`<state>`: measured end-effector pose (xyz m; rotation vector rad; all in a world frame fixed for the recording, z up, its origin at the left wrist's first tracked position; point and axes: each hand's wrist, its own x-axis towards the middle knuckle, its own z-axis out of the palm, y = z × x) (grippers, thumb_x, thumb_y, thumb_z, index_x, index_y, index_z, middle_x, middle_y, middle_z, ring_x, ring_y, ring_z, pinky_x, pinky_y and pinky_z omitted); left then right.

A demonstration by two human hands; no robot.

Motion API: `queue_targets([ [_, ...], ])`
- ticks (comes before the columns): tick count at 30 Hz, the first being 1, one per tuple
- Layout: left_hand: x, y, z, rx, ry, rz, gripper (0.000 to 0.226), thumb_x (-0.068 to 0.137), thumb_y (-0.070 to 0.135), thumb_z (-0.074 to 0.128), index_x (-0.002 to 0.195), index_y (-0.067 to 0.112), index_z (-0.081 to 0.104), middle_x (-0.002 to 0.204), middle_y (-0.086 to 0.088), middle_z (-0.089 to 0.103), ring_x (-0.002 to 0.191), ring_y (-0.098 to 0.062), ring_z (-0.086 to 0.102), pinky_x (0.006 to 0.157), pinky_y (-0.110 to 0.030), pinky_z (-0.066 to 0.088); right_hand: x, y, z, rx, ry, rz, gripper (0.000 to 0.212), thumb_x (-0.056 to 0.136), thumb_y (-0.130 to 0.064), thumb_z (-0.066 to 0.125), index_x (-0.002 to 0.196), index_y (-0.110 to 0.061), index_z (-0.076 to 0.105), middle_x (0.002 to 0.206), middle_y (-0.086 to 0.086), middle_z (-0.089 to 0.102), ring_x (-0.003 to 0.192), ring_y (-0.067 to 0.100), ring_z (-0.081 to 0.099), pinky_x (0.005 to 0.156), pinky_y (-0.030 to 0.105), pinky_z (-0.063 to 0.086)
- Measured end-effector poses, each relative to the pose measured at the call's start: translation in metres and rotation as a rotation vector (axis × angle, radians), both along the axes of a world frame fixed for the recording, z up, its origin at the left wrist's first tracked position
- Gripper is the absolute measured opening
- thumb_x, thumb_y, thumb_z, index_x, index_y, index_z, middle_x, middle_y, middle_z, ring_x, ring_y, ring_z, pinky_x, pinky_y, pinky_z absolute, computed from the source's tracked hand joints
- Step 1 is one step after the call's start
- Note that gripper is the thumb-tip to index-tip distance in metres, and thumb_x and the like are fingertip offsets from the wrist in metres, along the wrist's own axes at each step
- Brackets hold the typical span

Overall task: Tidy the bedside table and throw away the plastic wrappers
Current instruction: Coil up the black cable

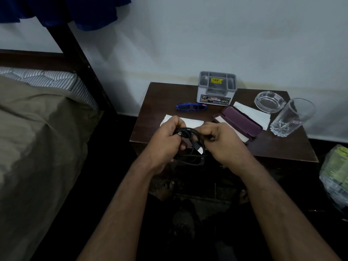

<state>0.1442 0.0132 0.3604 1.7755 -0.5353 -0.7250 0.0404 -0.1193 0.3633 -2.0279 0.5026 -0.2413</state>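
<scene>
A person's two bare forearms reach up from the bottom of the frame toward a dark wooden bedside surface at centre right. Both hands meet at the middle of the frame, over the surface's near edge. The left hand has its fingers curled round one coiled black cable, its grip clamped on the loops. The right hand pinches the same cable from the other side, fingers bent in on it. One silver USB plug hangs out of the coil between the hands.

On the surface, counted from the back: one grey and white plastic organiser box with open compartments and a yellow label stands against the wall. In front of it, to the left, lies one pair of blue sunglasses, folded. Just behind the hands lies one flat white sheet, partly hidden; whether it is paper or a plastic wrapper cannot be told. To the right sits one purple spectacle case, open, overlapping a second white sheet. Further right are one clear glass ashtray and one clear drinking glass, upright, close beside each other.

At the left of the frame is one bed with an olive cover. At the far right edge is a bag of greenish plastic, low beside the surface.
</scene>
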Motion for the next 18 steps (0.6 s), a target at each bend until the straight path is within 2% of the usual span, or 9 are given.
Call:
queue_targets([
  [2, -0.001, 0.002, 0.002, 0.007, 0.073, -0.018, 0.040, 0.087, -0.012, 0.037, 0.088, 0.025, 0.051, 0.062, 0.005, 0.056, 0.039, -0.001, 0.041, 0.038, -0.013, 0.022, 0.000, 0.000, 0.000, 0.094, -0.042, -0.052, 0.031, 0.091, -0.001, 0.071, 0.091, -0.029, 0.083, 0.084, -0.006, 0.080, 0.076, 0.031, 0.077, 0.070, 0.049, 0.065],
  [5, -0.004, 0.002, 0.003, 0.008, 0.142, -0.047, 0.035, 0.095, -0.009, 0.038, 0.105, 0.023, 0.047, 0.065, 0.011, 0.055, 0.042, 0.001, 0.043, 0.037, -0.013, 0.025, 0.003, 0.001, -0.003, 0.243, -0.122, -0.168, 0.019, 0.088, 0.001, 0.076, 0.087, -0.018, 0.077, 0.075, 0.000, 0.079, 0.062, 0.010, 0.070, 0.058, 0.022, 0.057],
  [7, -0.006, -0.001, 0.003, -0.010, 0.198, -0.048, 0.037, 0.095, -0.008, 0.035, 0.113, 0.024, 0.043, 0.057, 0.014, 0.054, 0.040, 0.001, 0.040, 0.038, -0.013, 0.024, 0.005, 0.003, -0.005, 0.313, -0.143, -0.240, 0.015, 0.090, 0.000, 0.074, 0.088, -0.015, 0.075, 0.073, -0.001, 0.079, 0.059, 0.004, 0.069, 0.055, 0.015, 0.053],
  [11, -0.005, -0.004, 0.005, -0.077, 0.331, -0.045, 0.039, 0.093, -0.009, 0.031, 0.114, 0.023, 0.039, 0.046, 0.015, 0.054, 0.039, 0.000, 0.035, 0.035, -0.012, 0.020, 0.006, 0.007, -0.004, 0.364, -0.183, -0.298, 0.010, 0.096, -0.007, 0.070, 0.095, -0.016, 0.074, 0.076, -0.006, 0.080, 0.064, 0.000, 0.073, 0.056, 0.013, 0.053],
  [15, 0.002, 0.000, 0.009, -0.238, 0.541, -0.049, 0.035, 0.095, -0.012, 0.033, 0.111, 0.018, 0.040, 0.054, 0.010, 0.058, 0.039, 0.001, 0.035, 0.031, -0.009, 0.018, 0.006, 0.007, 0.001, 0.480, -0.204, -0.223, 0.011, 0.099, -0.007, 0.065, 0.095, -0.017, 0.068, 0.075, 0.000, 0.078, 0.062, 0.008, 0.070, 0.053, 0.021, 0.056],
  [18, 0.006, 0.002, 0.008, -0.311, 0.605, -0.042, 0.036, 0.094, -0.015, 0.033, 0.110, 0.016, 0.044, 0.058, 0.004, 0.061, 0.037, 0.001, 0.036, 0.030, -0.007, 0.018, 0.006, 0.006, 0.004, 0.576, -0.234, -0.177, 0.015, 0.100, -0.005, 0.063, 0.094, -0.019, 0.061, 0.071, -0.001, 0.073, 0.060, 0.011, 0.065, 0.052, 0.025, 0.055],
])
